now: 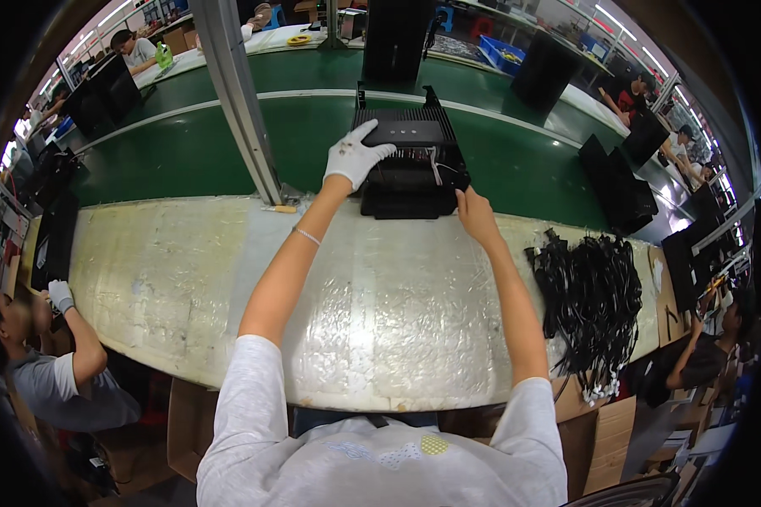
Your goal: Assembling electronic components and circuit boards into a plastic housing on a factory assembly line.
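Observation:
A black finned metal housing [410, 133] lies across the near edge of the green conveyor, its front lip over the worktable. An open section in its middle shows inner parts and light-coloured wires. My left hand [357, 157], in a white glove, grips its left side, with thumb and a finger reaching apart over the top. My bare right hand [477, 211] is closed at the housing's near right corner; its fingertips are partly hidden there. A big bundle of black cables [590, 296] with white connectors lies on the table to the right.
A metal post [238, 101] rises left of the housing, with a yellow-handled tool [281, 209] at its foot. Another tall black case [393, 38] stands beyond on the green conveyor [304, 135]. Co-workers sit at both sides. Plastic film covers the worktable [372, 313].

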Available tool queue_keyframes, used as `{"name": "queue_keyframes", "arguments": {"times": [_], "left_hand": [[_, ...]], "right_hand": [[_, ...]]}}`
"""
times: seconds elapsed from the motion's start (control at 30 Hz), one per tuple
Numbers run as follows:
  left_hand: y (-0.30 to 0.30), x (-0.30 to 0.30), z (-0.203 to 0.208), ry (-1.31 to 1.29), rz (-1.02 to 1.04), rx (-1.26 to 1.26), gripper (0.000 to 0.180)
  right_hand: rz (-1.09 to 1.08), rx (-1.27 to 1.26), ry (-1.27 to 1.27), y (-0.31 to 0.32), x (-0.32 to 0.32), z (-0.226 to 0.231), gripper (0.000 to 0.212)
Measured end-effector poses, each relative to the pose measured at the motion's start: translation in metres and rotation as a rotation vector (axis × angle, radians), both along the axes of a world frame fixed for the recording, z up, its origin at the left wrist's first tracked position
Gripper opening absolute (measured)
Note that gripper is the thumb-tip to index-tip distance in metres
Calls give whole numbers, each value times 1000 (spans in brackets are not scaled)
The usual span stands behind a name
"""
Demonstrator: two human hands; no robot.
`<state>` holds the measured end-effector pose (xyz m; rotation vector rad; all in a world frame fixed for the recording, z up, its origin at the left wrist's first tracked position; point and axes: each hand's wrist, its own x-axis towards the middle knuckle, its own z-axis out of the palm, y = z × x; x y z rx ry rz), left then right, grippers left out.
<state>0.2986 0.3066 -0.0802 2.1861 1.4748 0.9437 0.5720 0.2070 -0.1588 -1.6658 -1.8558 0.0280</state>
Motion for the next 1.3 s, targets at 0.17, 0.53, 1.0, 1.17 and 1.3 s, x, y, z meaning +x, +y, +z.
{"name": "queue_keyframes", "arguments": {"times": [0.17, 0.53, 1.0, 1.17, 1.3], "left_hand": [[50, 3, 11, 64, -42, -77, 78], [-23, -10, -77, -370, 58, -144, 86], [-89, -28, -127, 346, -24, 72, 52], [-84, -20, -123, 329, 49, 52, 52], [-79, -21, -123, 308, 46, 20, 53]], "right_hand": [[-264, -65, -39, 36, -19, -2, 38], [-300, -154, -55, -10, -67, 16, 34], [37, 183, -44, -10, -173, -52, 36], [50, 203, -27, -9, -169, -54, 36], [58, 160, -2, -11, -168, -54, 33]]}}
